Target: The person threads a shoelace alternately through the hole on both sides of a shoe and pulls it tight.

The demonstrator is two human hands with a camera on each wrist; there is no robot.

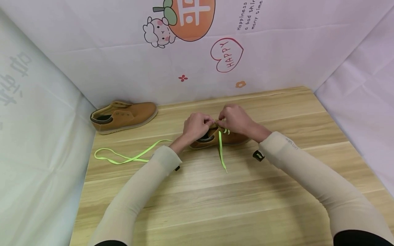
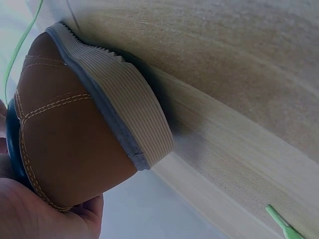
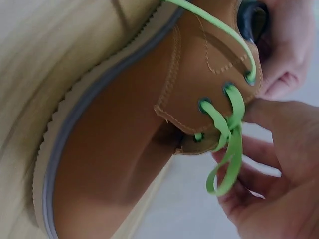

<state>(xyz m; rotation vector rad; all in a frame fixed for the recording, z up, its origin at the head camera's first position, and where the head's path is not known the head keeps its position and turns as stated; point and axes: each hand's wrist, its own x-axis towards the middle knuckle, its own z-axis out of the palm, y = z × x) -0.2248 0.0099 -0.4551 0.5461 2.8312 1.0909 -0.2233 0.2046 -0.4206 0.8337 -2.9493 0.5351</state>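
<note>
A brown shoe with a bright green lace stands on the table, toe to the right. My left hand pinches at the top of the shoe's opening, with the heel below it in the left wrist view. Meeting its fingertips, my right hand grips the far eyelet flap, thumb and fingers curled. Green lace loops hang by the right fingers in the right wrist view. One lace end runs from the near top eyelet down onto the table. Exactly what lies between the fingertips is hidden.
A second brown shoe, without a lace, stands at the back left by the wall. The long part of the green lace loops across the wooden table at the left. White printed cloth encloses the back and sides.
</note>
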